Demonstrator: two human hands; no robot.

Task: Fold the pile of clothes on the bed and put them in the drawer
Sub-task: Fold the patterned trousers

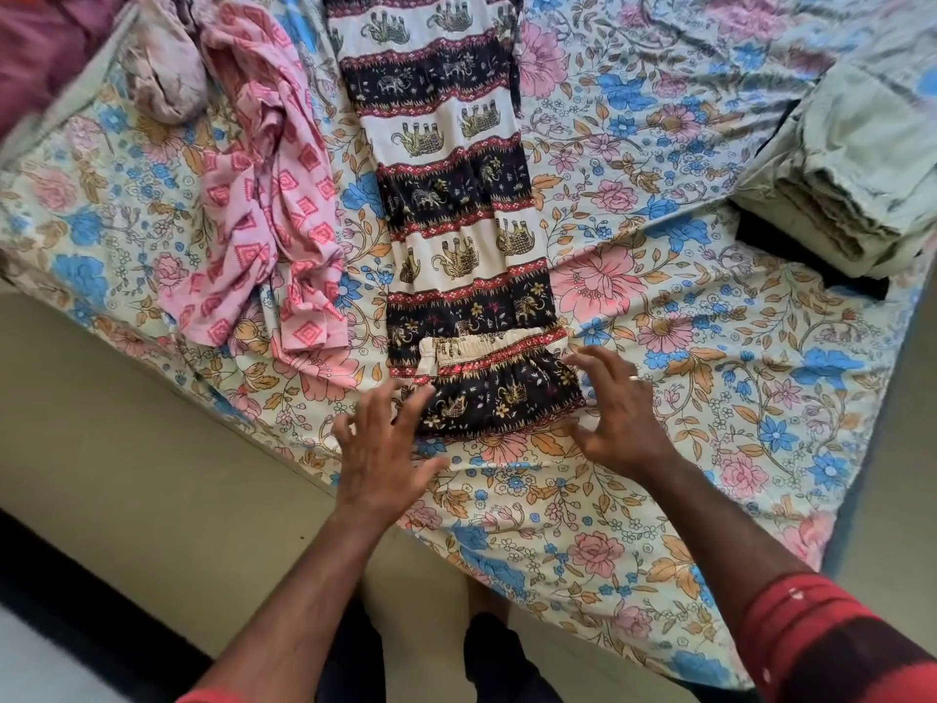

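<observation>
Long black-and-white trousers with an elephant print (446,205) lie stretched up the middle of the bed. Their near end, with the cream elastic waistband (476,347), is folded over onto the legs. My left hand (383,449) hovers at the fold's left corner, fingers spread, fingertips touching the cloth. My right hand (616,413), wearing a ring, spreads at the fold's right corner and holds nothing. A crumpled pink patterned garment (263,205) lies to the left of the trousers, with a pale brownish bundle (162,73) behind it.
The bed has a floral sheet (684,347); its near edge runs diagonally in front of me. A stack of folded pale green and dark clothes (841,180) sits at the right. Beige floor (127,423) lies to the left. No drawer is in view.
</observation>
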